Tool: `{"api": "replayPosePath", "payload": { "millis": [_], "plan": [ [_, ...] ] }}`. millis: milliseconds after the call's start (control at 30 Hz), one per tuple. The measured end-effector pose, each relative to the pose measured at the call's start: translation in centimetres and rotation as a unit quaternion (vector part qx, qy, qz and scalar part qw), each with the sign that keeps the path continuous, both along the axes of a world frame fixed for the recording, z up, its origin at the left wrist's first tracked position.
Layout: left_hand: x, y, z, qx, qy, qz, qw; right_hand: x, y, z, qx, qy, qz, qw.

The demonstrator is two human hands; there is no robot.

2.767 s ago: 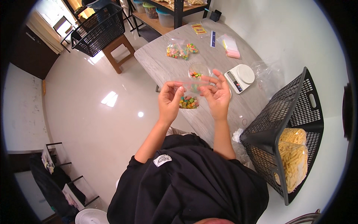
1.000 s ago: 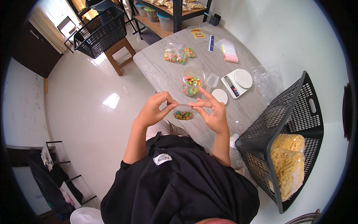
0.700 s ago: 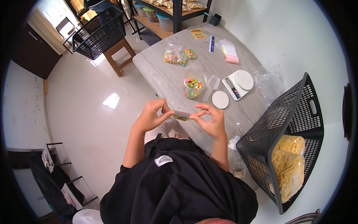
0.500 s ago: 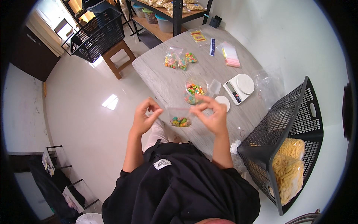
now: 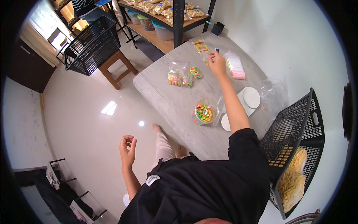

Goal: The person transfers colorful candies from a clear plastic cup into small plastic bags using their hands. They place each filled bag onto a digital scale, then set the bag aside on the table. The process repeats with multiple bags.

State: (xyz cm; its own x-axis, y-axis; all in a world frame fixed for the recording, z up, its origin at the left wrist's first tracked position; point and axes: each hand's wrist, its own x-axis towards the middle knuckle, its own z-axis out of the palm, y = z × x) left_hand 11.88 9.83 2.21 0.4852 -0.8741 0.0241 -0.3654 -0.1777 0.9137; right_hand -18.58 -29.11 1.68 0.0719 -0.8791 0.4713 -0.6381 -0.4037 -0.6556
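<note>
My right hand (image 5: 217, 63) is stretched far across the grey table (image 5: 167, 97), its fingers pinched on a small clear bag of coloured candies (image 5: 206, 60) that is low over the tabletop. Just right of it lies a pink stack of flat packets (image 5: 235, 67). Two filled candy bags (image 5: 181, 76) lie to the left of the hand. A clear bowl of mixed candies (image 5: 204, 112) stands nearer to me, beside my forearm. My left hand (image 5: 128, 146) hangs off the table over the floor, fingers loosely curled, holding nothing.
A white scale (image 5: 249, 99), a white round lid (image 5: 225, 122) and loose clear bags (image 5: 272, 93) lie right of the bowl. On my right, a black basket (image 5: 298, 123) holds yellow snack packs. Another black basket (image 5: 89, 44) rests on a wooden stool. A shelf (image 5: 164, 26) stands behind the table.
Both hands held the small candy bag in front of my chest. Now my right hand has carried it to the table's far end, and my left hand has dropped away to the side.
</note>
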Motion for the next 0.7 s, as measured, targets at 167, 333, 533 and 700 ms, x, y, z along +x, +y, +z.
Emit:
{"api": "replayPosePath", "payload": {
  "millis": [167, 333, 533, 700],
  "plan": [
    [-0.2, -1.7, -0.4, 0.043, -0.012, -0.018, 0.999, 2.8, -1.2, -6.1, 0.075, -0.012, 0.149, 0.986],
    [-1.4, -3.7, -0.9, 0.049, -0.027, -0.065, 0.996, 1.6, 0.7, -5.1, 0.087, 0.018, 0.210, 0.974],
    [-1.9, -4.7, -1.2, 0.057, -0.029, -0.111, 0.992, -9.9, -0.1, -6.9, 0.052, 0.071, -0.055, 0.995],
    [-3.0, -5.5, -1.8, 0.076, -0.025, -0.132, 0.988, -13.4, -0.1, -7.0, 0.021, 0.090, -0.059, 0.994]
  ]
}}
